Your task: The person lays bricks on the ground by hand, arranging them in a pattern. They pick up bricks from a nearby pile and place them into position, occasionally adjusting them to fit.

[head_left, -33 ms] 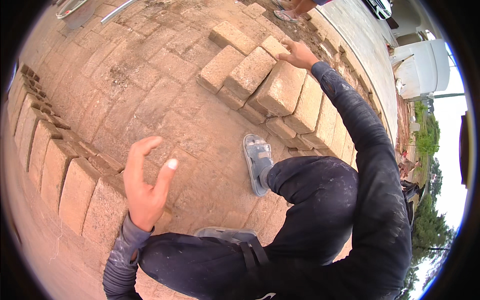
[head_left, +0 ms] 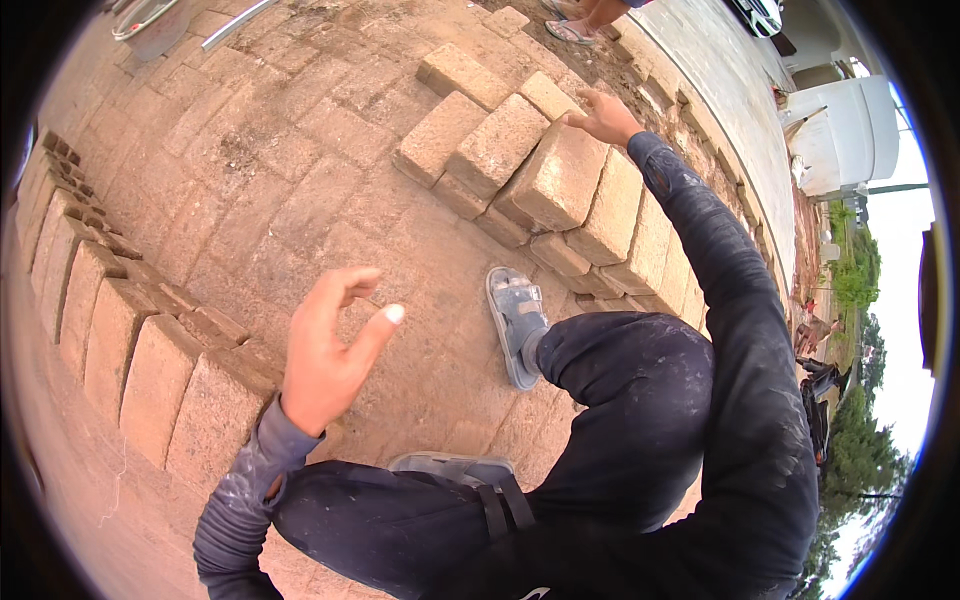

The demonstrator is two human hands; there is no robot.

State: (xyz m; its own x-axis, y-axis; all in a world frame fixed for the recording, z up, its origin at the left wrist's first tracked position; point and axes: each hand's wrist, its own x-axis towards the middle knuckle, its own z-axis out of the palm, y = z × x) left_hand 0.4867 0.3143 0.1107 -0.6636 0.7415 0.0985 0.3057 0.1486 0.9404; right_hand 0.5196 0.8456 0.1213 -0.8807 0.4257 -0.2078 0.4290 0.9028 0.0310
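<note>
My left hand (head_left: pixel 328 350) hangs over the paved ground with its thumb and fingers apart and nothing between them. Close beside it, a row of tan paving bricks (head_left: pixel 210 410) stands on edge along the left. At the upper right, my right hand (head_left: pixel 606 117) is at the far end of a stack of paving bricks (head_left: pixel 562 178), fingers spread and holding nothing. Its fingertips are by the stack's top brick and a smaller brick (head_left: pixel 547 96); whether they touch is unclear. Two more bricks lie nearby, one of them a flat brick (head_left: pixel 466 75).
Brick paving (head_left: pixel 300 200) covers the ground between row and stack. My sandalled foot (head_left: pixel 515 325) stands beside the stack. Another person's foot (head_left: pixel 572 32) is at the top. A bucket-like container (head_left: pixel 150 25) and a metal bar (head_left: pixel 238 22) lie at the upper left.
My left hand has shifted to the right and slightly up, away from the brick row. My right hand has moved slightly to the right. The bricks stay where they were.
</note>
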